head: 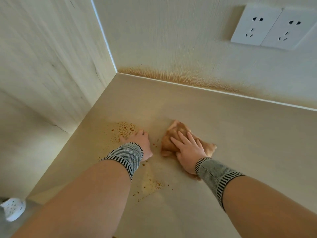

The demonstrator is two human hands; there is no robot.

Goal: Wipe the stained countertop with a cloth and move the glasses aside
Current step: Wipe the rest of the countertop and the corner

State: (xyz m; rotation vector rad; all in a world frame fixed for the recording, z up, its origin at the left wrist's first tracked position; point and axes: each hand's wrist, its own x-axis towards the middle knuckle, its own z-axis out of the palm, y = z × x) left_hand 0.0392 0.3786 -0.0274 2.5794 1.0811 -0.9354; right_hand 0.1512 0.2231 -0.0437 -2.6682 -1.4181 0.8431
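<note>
Right hand (pixel 188 148) flat, fingers straight, pressing cloth (pixel 173 134) (stained brown) onto countertop (pixel 240 134). Left hand (pixel 140 143) resting beside spots (pixel 126 128), finger pose unclear.

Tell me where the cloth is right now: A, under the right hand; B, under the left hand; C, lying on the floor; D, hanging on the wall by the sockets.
A: the right hand presses with straight fingers on the brown-stained cloth on the countertop, while the left hand rests on the bare surface beside the brown spots.
</note>
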